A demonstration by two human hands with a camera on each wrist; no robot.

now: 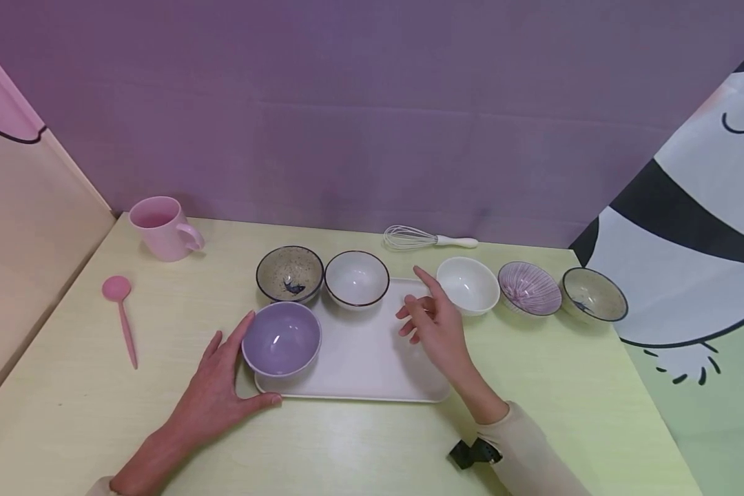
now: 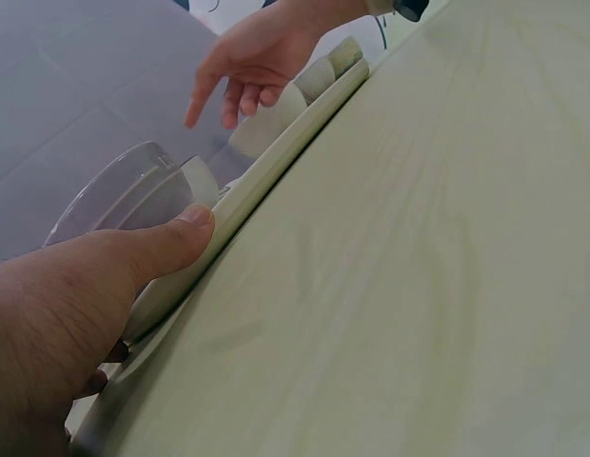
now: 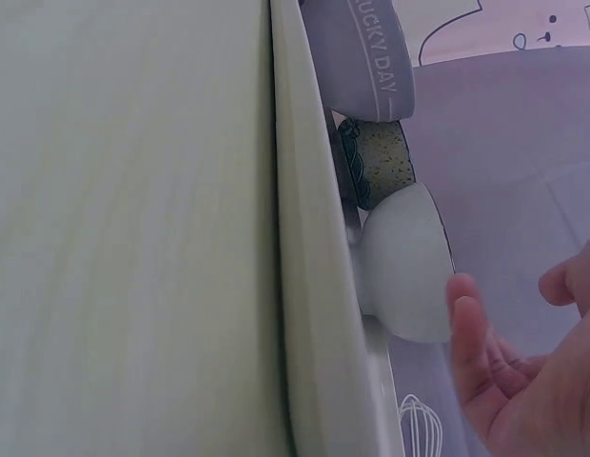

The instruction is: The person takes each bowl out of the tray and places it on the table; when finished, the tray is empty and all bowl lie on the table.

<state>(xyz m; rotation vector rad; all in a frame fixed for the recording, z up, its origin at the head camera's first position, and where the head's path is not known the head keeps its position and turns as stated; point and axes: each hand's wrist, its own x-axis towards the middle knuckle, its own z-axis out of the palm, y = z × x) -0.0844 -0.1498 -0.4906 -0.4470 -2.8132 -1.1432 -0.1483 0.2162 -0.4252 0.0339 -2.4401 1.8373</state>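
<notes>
In the head view, a lavender bowl stands on the left end of a white rectangular tray. My left hand lies spread beside it, index finger close against the bowl and thumb by the tray's front edge; whether they touch is unclear. Over the tray's right part hovers my right hand, index finger extended and the others loosely bent, holding nothing. A dark-rimmed white bowl and a speckled brown bowl stand along the tray's back. Raised "LUCKY DAY" lettering marks the lavender bowl in the right wrist view.
Right of the tray stand a plain white bowl, a purple-striped bowl and another speckled bowl. A whisk lies at the back. At the left are a pink mug and a pink spoon.
</notes>
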